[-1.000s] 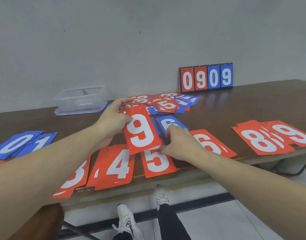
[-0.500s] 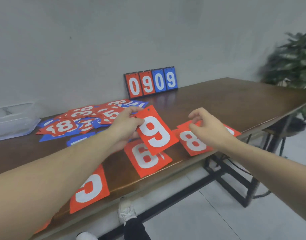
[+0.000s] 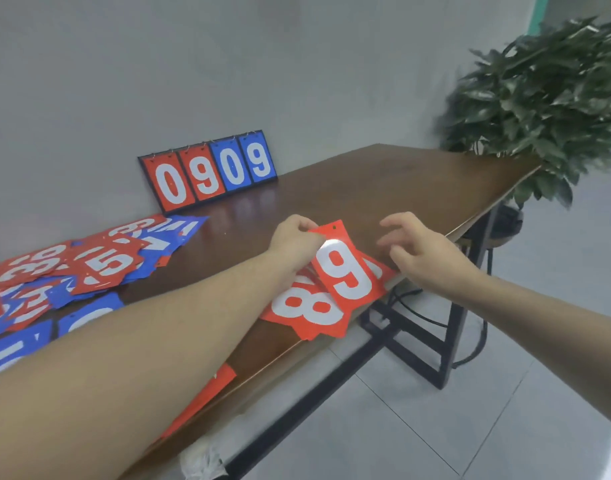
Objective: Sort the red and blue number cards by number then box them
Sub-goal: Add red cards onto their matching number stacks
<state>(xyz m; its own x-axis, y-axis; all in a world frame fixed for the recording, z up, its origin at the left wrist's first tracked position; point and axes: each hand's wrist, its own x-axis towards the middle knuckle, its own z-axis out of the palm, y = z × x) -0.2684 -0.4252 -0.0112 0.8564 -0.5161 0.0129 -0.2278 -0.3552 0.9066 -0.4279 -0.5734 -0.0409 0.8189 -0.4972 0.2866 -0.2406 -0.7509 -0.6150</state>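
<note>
Red 9 card (image 3: 345,266), centre of frame, pinched at its top edge by the left hand (image 3: 295,242), overlapping the red 8 cards (image 3: 305,310) at the table (image 3: 383,181) edge. Right hand (image 3: 423,249) hovers beside, fingers loosely curled, holding nothing. Mixed card pile (image 3: 89,261) at left; scoreboard (image 3: 208,169) behind.

- A plain grey wall (image 3: 158,64) stands behind the brown wooden table (image 3: 383,188).
- The table has black metal legs (image 3: 449,341).
- The floor (image 3: 435,427) has pale grey tiles.
- A leafy green plant (image 3: 546,98) stands by the table's far end.
</note>
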